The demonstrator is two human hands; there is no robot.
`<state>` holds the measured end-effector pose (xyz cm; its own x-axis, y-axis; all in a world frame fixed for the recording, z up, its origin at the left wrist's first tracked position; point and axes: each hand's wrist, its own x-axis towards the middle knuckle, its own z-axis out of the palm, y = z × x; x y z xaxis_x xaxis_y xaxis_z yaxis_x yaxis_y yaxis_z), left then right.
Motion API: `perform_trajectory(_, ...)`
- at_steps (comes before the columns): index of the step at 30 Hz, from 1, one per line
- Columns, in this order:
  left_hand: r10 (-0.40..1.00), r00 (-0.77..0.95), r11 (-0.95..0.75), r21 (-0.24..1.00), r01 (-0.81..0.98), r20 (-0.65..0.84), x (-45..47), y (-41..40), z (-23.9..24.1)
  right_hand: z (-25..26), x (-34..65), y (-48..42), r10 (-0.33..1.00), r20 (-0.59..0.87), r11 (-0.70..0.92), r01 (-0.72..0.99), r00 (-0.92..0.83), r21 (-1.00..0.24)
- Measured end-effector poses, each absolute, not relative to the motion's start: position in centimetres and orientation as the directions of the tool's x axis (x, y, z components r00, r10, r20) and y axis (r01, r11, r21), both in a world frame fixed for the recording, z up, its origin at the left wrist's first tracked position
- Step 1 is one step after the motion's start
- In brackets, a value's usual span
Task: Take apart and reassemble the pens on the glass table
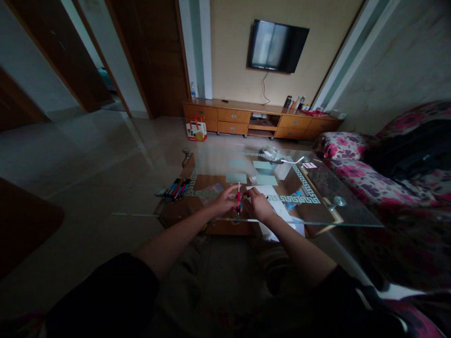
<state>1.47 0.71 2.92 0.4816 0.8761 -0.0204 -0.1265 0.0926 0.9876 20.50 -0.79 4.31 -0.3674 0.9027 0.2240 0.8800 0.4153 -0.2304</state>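
My left hand is closed around a red pen above the near edge of the glass table. The pen stands roughly upright, its pale, thin upper end pointing away from me. Close beside it on the right, my right hand has its fingers curled together. Whatever sits between those fingertips is too small and dark to make out. Several pens, with black, blue and red parts, lie side by side at the table's left end. A white sheet of paper shows beneath and beyond my right hand.
The glass table has a sharp near edge. A bottle with a blue cap and a basket appear around its right half. A flowered sofa stands right; a paper bag stands by the wooden cabinet.
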Motion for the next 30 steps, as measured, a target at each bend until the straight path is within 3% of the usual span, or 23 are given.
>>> perform_trajectory(8,0.873,0.488,0.092,0.986,-0.136,-0.014,1.3,0.7,2.8,4.3,20.7,-0.8,0.892,0.265,0.435,0.851,-0.365,-0.293)
perform_trajectory(16,0.892,0.451,0.063,0.995,-0.083,-0.019,1.2,0.9,2.5,4.6,20.7,-1.0,0.902,0.267,0.41,0.868,-0.34,-0.278)
perform_trajectory(30,0.855,0.51,-0.137,0.99,0.046,0.095,1.1,1.1,1.2,5.2,20.5,-1.1,0.911,0.403,0.238,0.915,-0.094,-0.325)
